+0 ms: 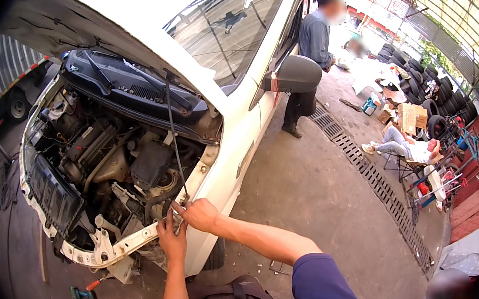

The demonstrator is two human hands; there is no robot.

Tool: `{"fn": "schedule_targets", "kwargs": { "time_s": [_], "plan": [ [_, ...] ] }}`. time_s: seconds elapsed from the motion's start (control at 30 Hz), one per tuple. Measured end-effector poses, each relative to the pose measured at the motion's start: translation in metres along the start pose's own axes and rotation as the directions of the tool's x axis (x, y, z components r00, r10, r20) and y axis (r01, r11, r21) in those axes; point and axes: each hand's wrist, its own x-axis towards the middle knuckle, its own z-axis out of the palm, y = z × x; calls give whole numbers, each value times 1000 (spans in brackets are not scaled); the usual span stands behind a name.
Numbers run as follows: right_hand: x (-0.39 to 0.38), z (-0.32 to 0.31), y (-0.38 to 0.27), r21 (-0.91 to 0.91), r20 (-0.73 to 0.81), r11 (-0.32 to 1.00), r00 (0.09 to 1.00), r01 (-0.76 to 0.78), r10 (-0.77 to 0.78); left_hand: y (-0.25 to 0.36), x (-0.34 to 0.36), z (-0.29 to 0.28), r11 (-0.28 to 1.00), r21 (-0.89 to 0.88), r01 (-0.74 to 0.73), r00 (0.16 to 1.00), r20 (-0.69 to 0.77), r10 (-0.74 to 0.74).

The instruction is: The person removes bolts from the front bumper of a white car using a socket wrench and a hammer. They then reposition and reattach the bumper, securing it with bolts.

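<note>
A white car (235,112) stands with its hood (134,24) raised on a thin prop rod (173,140) over the exposed engine bay (111,168). My right hand (200,214) is closed at the front inner edge of the fender, near the rod's lower end, its index finger reaching onto a small dark part there. My left hand (174,238) is just below it on the front body rail (135,239), fingers bent up around the same spot. What either hand grips is too small and hidden to make out.
A person (312,43) stands by the car door; another reclines on a chair (411,149). Piled tyres (454,106), cardboard boxes (412,119) and a drain grate (370,180) lie right. A cordless drill (81,294) lies below the car's front. A blurred person (451,295) is lower right.
</note>
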Motion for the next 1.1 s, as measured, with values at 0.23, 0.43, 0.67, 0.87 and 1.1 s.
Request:
{"fn": "schedule_targets", "kwargs": {
  "time_s": [0.23,0.43,0.67,0.87,1.1],
  "plan": [
    [-15,27,-39,418,63,818,910,-396,409,3,-2,-2,987,-42,-157,987,27,158],
    [0,-21,51,-49,-162,999,987,0,-8,1,-4,3,994,29,-107,993,52,105],
    [-50,26,-72,448,-74,719,780,-531,621,-2,-1,3,993,41,-110,994,33,109],
    [-46,6,-12,259,119,915,951,-308,287,-1,-2,-5,990,7,-140,990,19,139],
    [-32,-8,29,299,305,910,932,-287,194,4,-1,-7,988,72,-139,989,58,135]
  ]
}}
